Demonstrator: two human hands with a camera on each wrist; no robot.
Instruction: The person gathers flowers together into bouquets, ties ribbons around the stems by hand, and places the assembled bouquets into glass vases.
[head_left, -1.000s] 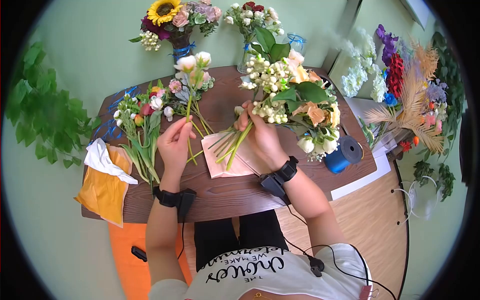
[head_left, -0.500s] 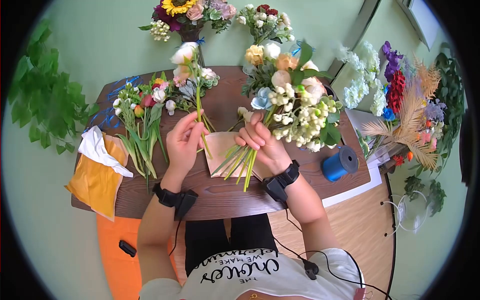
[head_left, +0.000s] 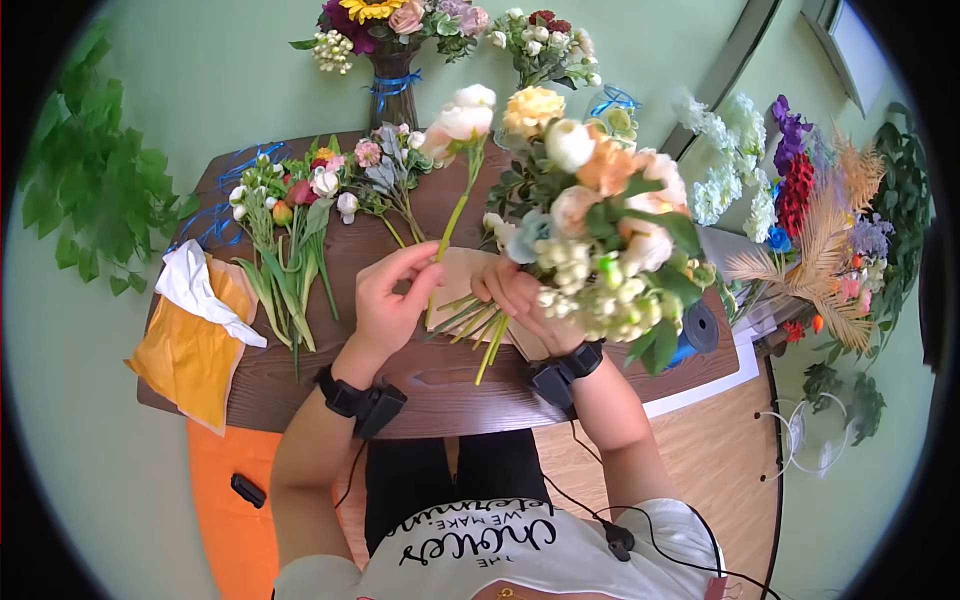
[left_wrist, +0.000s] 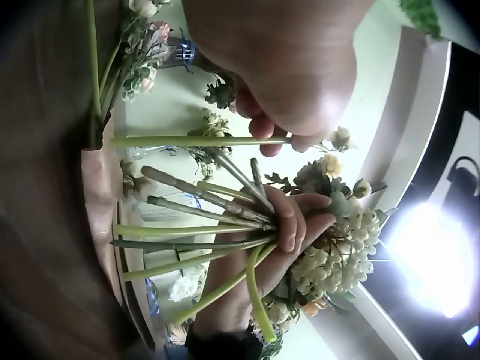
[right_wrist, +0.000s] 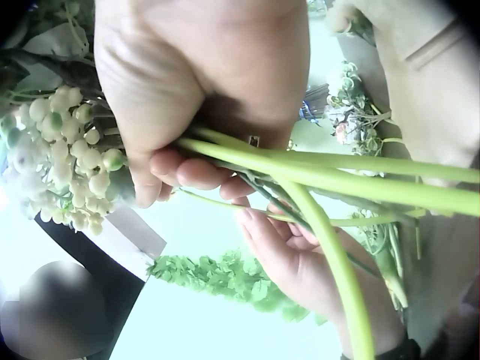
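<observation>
My left hand pinches the thin green stem of a single pale pink-and-white flower, its bloom up beside the bouquet's left edge. My right hand grips a mixed bouquet around its stems. Peach, cream and white blooms, green leaves and a cluster of white berries make up its head, which leans right. In the left wrist view, the cut stem ends fan out below the right fingers. The single stem is apart from them there.
Loose flowers lie on the left of the dark wooden table. An orange packet with white paper overhangs the left edge. Light brown paper lies beneath the hands; a blue ribbon spool sits right. A vase arrangement stands behind.
My left hand has moved right with the single flower, nearer the bouquet. The right hand has turned the bouquet, so its peach and white blooms now face up toward the head camera.
</observation>
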